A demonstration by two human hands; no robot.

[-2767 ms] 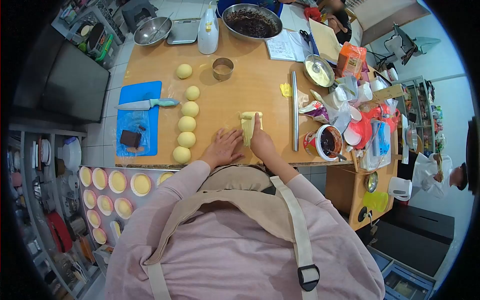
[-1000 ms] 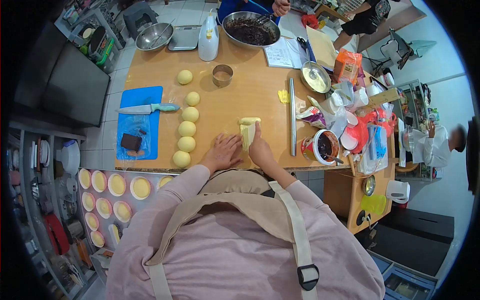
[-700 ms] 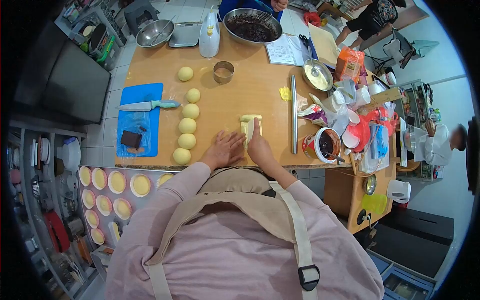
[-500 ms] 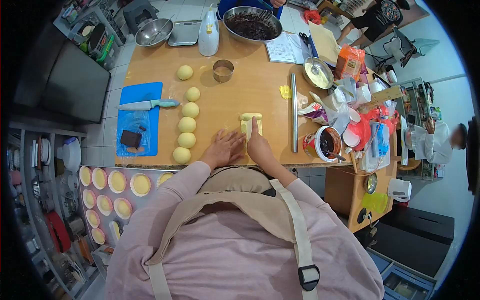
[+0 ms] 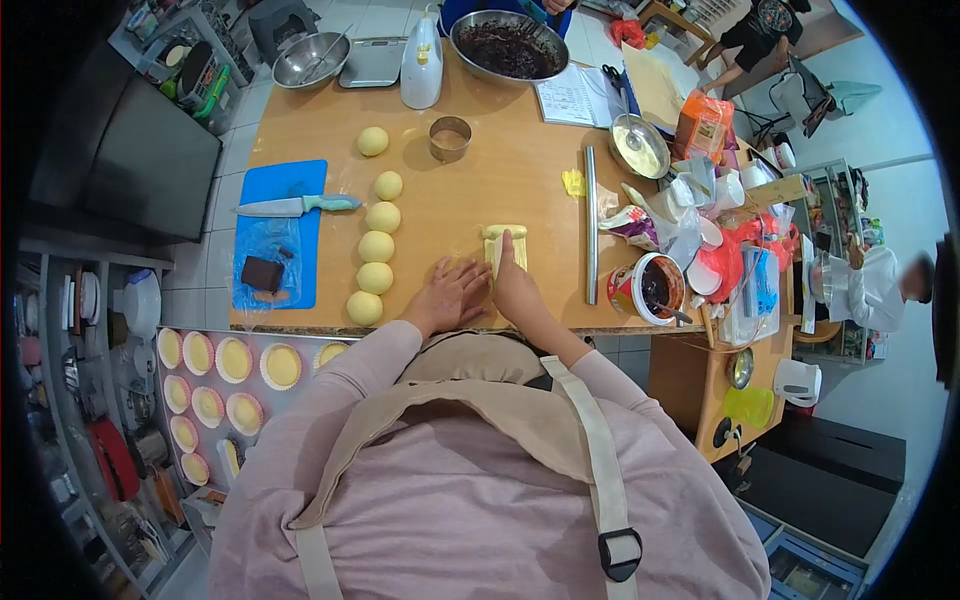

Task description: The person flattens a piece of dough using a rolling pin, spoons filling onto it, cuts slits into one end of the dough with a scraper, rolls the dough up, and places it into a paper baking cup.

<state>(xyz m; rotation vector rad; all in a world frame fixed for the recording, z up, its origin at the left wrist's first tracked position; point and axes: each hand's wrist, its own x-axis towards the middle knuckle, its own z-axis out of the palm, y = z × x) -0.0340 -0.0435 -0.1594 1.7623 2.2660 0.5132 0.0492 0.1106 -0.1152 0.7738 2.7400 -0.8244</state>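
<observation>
My right hand (image 5: 518,288) is closed over a flattened strip of yellow dough (image 5: 516,248), with its index finger pointing away from me. A pale flat piece (image 5: 499,252) shows along that finger; its kind is hard to make out. The far end of the dough is thicker, like a small roll. My left hand (image 5: 452,298) lies on the table with its fingers apart, its fingertips close to the near left side of the dough. Left of it, several round dough balls (image 5: 376,247) stand in a column, with a metal ring cutter (image 5: 450,139) beyond.
A knife (image 5: 290,206) and a dark block (image 5: 262,275) lie on a blue board (image 5: 307,262). A metal tube (image 5: 590,225) and a tub of dark filling (image 5: 648,290) stand right. A tray of tart shells (image 5: 300,410) is lower left. Across the table, someone holds a bowl of dark mixture (image 5: 510,45).
My view has shifted slightly. Both hands keep nearly the same place, and the far end of the dough strip looks a little wider. A person at the far right back has bent lower.
</observation>
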